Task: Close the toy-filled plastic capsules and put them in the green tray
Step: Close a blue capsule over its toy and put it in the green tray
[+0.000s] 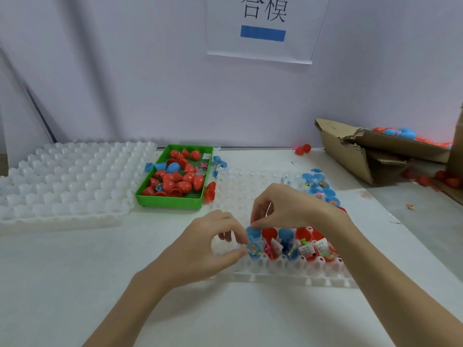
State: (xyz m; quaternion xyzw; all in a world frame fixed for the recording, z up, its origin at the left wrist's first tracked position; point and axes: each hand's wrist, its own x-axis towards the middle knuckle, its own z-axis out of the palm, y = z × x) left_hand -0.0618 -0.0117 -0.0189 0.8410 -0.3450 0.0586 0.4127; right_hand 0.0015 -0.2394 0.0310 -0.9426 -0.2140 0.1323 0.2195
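Note:
A row of open red and blue capsules with small toys and paper slips stands in a clear holder tray near me. My left hand pinches the lower half of the leftmost blue capsule. Over the same capsule, my right hand holds its blue lid with the fingertips. The green tray sits further back, left of centre, holding several closed red capsules and one blue.
A large white moulded tray lies at the left. Loose blue capsule halves sit behind my right hand. A torn cardboard box with more capsules lies at the right. A red capsule rests by the back wall.

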